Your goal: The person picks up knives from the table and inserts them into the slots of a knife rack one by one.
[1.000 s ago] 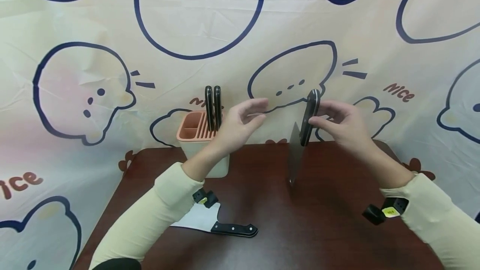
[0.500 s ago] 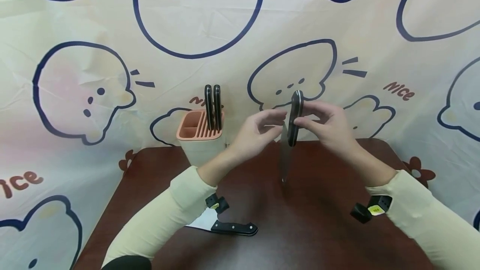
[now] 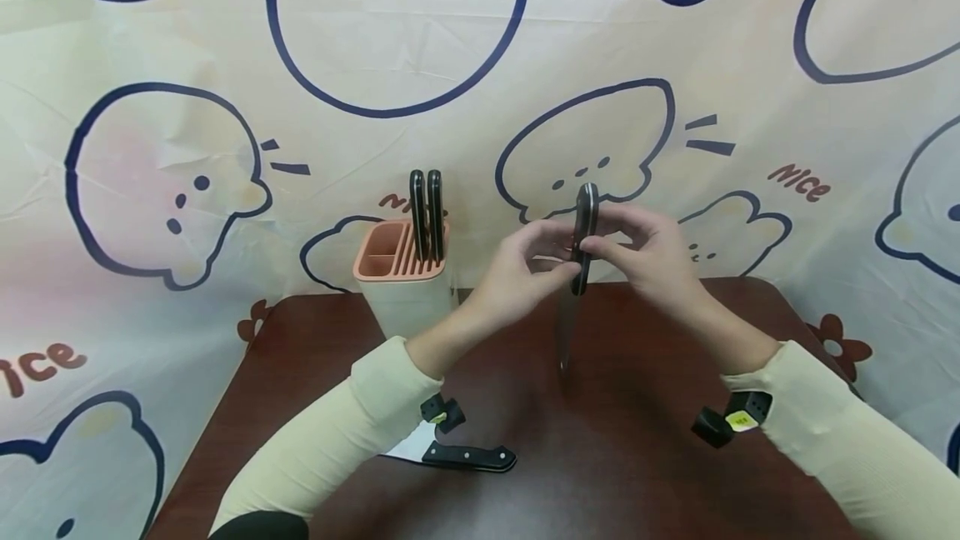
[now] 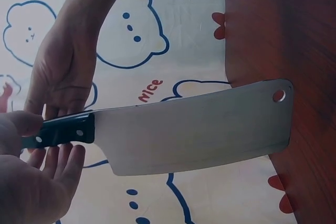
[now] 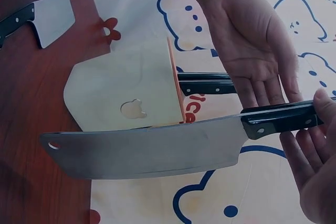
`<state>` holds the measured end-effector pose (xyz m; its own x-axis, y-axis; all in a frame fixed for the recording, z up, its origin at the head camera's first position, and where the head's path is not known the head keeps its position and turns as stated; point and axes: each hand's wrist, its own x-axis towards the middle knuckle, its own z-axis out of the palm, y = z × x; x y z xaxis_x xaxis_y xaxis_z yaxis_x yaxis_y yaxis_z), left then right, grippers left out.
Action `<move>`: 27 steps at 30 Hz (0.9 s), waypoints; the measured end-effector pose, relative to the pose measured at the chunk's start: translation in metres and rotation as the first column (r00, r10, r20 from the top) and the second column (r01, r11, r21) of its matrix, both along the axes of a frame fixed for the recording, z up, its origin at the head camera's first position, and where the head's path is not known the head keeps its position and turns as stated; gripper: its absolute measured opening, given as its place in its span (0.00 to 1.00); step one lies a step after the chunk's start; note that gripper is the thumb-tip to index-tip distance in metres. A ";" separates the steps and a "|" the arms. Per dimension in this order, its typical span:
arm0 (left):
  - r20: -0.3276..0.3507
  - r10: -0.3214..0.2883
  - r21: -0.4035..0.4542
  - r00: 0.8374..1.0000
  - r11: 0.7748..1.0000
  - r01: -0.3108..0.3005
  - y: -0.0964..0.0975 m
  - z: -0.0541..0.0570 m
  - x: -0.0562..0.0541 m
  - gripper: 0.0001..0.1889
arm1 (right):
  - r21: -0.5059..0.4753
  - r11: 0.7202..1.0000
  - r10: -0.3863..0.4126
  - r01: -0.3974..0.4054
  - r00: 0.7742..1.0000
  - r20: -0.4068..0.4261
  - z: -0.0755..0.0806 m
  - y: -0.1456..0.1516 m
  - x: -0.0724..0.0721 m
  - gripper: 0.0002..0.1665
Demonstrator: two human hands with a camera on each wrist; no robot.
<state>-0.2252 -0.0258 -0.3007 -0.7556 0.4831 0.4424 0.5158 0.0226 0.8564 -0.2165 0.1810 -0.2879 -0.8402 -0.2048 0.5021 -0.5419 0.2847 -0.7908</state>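
Observation:
In the head view a large cleaver [image 3: 586, 215] hangs upright above the table, black handle up and blade edge-on, pointing down. My right hand [image 3: 656, 252] pinches the handle from the right between thumb and fingers. From the other side my left hand [image 3: 521, 269] has its thumb and bent fingers on the lower part of that handle. Both wrist views show the blade [image 4: 199, 129] broad and flat, with a hole in one far corner; some fingers are hidden behind the handle. Left of the hands stands a cream knife block [image 5: 126, 87] with an orange slotted top.
Two black-handled knives [image 3: 418, 215] stand in slots of the block. A second cleaver [image 3: 468, 457] lies flat on the dark wooden table [image 3: 637, 440] near the front, its blade partly covered by my left sleeve. A printed cloth [image 3: 600, 40] hangs behind the table.
My right hand has carried the cleaver left. My left hand has moved right from beside the knife block, and its thumb and fingers now meet the cleaver's handle.

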 end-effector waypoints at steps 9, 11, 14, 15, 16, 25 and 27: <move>0.013 0.044 -0.013 0.999 0.999 -0.044 0.003 -0.001 0.002 0.22 | -0.008 1.000 0.027 -0.027 0.999 0.021 -0.003 -0.002 0.000 0.19; 0.016 0.046 -0.011 0.999 0.999 -0.046 0.003 -0.001 0.002 0.22 | -0.016 0.999 0.043 -0.042 0.999 0.025 -0.004 -0.002 -0.001 0.19; 0.019 0.045 -0.004 0.999 0.999 -0.045 0.003 -0.002 0.002 0.21 | -0.028 0.998 0.062 -0.061 0.997 0.035 -0.004 -0.003 -0.001 0.20; 0.021 0.045 0.000 0.999 0.999 -0.045 0.003 -0.002 0.002 0.21 | -0.030 0.997 0.066 -0.065 0.997 0.039 -0.005 -0.003 -0.001 0.20; 0.021 0.047 0.001 0.999 0.999 -0.047 0.003 -0.002 0.002 0.21 | -0.030 0.997 0.069 -0.067 0.997 0.044 -0.005 -0.003 -0.001 0.20; 0.029 0.062 0.001 0.998 0.998 -0.062 -0.002 -0.004 0.000 0.21 | -0.012 0.998 0.066 -0.065 0.993 0.099 -0.010 -0.001 -0.003 0.21; 0.039 0.063 0.007 0.997 0.998 -0.063 -0.004 -0.003 0.000 0.20 | -0.012 0.997 0.072 -0.071 0.991 0.112 -0.012 0.000 -0.003 0.22</move>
<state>-0.2256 -0.0295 -0.3041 -0.8009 0.4307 0.4160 0.4802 0.0468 0.8759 -0.2196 0.1811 -0.2999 -0.8747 -0.2628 0.4073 -0.4683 0.2418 -0.8498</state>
